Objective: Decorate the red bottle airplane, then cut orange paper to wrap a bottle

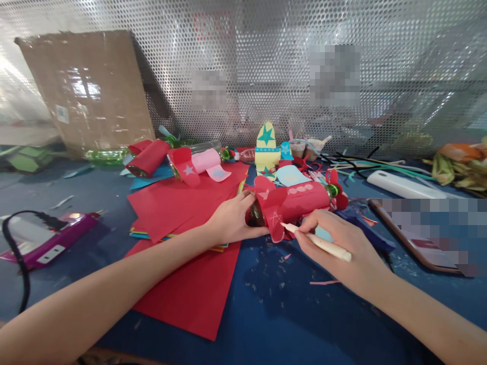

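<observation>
A plastic bottle wrapped in red paper (300, 200), shaped like a plane with red wings and a red propeller, lies on the blue table (274, 304). My left hand (232, 219) is closed round the bottle's near end. My right hand (338, 248) pinches a cream-coloured pen (319, 242), its tip touching a drawn star on the red wing (274, 220).
Red paper sheets (190, 274) lie under my left arm. More paper-wrapped bottle planes (182, 162) and a yellow rocket (266, 147) stand behind. A purple glue gun (53, 238) with a black cord is at the left, a cardboard box (91, 91) at the back left, a phone (418, 233) on the right.
</observation>
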A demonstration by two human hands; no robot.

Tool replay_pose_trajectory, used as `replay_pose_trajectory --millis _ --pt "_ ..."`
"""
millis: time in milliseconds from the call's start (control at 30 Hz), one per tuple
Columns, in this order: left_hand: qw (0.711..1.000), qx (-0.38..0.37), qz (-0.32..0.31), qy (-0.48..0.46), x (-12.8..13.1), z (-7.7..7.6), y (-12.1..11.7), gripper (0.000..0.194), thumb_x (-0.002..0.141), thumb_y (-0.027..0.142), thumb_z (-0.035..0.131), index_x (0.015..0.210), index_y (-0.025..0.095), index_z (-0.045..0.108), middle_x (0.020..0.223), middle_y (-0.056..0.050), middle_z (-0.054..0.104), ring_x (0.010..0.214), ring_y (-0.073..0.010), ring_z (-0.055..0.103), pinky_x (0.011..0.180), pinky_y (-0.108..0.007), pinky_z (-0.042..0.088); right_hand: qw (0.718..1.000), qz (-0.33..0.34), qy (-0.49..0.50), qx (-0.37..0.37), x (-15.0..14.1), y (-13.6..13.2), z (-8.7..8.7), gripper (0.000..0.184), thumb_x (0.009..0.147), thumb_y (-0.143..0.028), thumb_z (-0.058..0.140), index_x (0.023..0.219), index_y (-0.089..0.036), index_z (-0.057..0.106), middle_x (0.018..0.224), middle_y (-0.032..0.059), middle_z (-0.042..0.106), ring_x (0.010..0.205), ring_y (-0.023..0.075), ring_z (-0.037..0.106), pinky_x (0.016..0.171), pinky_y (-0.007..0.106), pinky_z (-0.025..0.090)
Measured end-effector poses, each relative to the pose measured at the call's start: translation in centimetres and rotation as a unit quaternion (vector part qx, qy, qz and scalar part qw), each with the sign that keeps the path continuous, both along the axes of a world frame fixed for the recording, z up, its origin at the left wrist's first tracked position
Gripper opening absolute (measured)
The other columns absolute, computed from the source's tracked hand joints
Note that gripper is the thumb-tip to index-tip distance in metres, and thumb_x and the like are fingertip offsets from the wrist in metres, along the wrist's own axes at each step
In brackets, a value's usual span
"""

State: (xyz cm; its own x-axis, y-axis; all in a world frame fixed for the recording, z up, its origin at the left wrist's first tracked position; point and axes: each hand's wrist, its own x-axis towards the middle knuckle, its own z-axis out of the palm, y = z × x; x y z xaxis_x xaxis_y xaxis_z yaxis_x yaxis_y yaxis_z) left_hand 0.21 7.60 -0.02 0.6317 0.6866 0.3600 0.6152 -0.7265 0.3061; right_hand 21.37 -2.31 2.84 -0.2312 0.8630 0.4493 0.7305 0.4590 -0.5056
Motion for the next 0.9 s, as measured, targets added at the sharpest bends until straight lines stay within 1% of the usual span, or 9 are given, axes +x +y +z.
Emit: replay_pose_trajectory --millis 133,333,633,800,900 --pt "1.0 -0.002 0.0 -0.001 0.0 -0.08 0.05 0.071 0.071 0.058 0.064 0.126 0.02 0.043 0.126 -0.015 0.052 0.113 -0.0316 0.056 0.087 -0.044 0.05 1.0 0.001 0.002 -0.006 -0.04 0.02 0.01 0.013 0.084 -0.02 0.052 0.071 -0.023 0.05 0.067 -0.0019 0.06 0.058 0.0121 0.056 0.053 0.023 0.043" --pt "1.0 -0.002 -0.002 -0.003 0.03 -0.09 0.06 0.07 0.07 0.058 0.065 0.124 0.018 0.045 0.125 -0.015 0.053 0.112 -0.0313 0.056 0.088 -0.043 0.05 1.0 0.015 0.002 0.002 -0.09 -0.01 -0.06 0.01 0.084 -0.019 0.052 0.074 -0.022 0.052 0.069 -0.0023 0.06 0.06 0.0116 0.056 0.055 0.023 0.043" --pt "1.0 0.0 0.007 -0.003 -0.09 -0.26 0.09 0.069 0.07 0.058 0.064 0.124 0.02 0.045 0.126 -0.014 0.053 0.112 -0.0312 0.056 0.088 -0.043 0.049 0.999 0.034 0.013 0.003 -0.4 -0.07 0.04 0.009 0.084 -0.019 0.054 0.076 -0.023 0.054 0.072 -0.0015 0.063 0.062 0.0126 0.059 0.057 0.024 0.045" --pt "1.0 -0.002 0.008 0.001 -0.03 -0.27 0.06 0.069 0.071 0.058 0.063 0.124 0.018 0.046 0.124 -0.014 0.054 0.111 -0.0306 0.056 0.089 -0.043 0.049 0.998 0.049 0.019 0.021 -0.41 0.23 -0.53 0.007 0.086 -0.023 0.054 0.079 -0.023 0.055 0.075 -0.0009 0.064 0.066 0.0136 0.059 0.06 0.025 0.045" --pt "1.0 -0.005 0.007 0.0 0.1 -0.13 -0.07 0.067 0.071 0.059 0.063 0.121 0.017 0.048 0.123 -0.014 0.054 0.111 -0.0309 0.056 0.089 -0.043 0.049 0.998 0.051 0.019 0.019 -0.4 0.36 -0.89 0.006 0.087 -0.023 0.054 0.081 -0.023 0.055 0.077 -0.0012 0.064 0.067 0.0133 0.059 0.062 0.024 0.045"
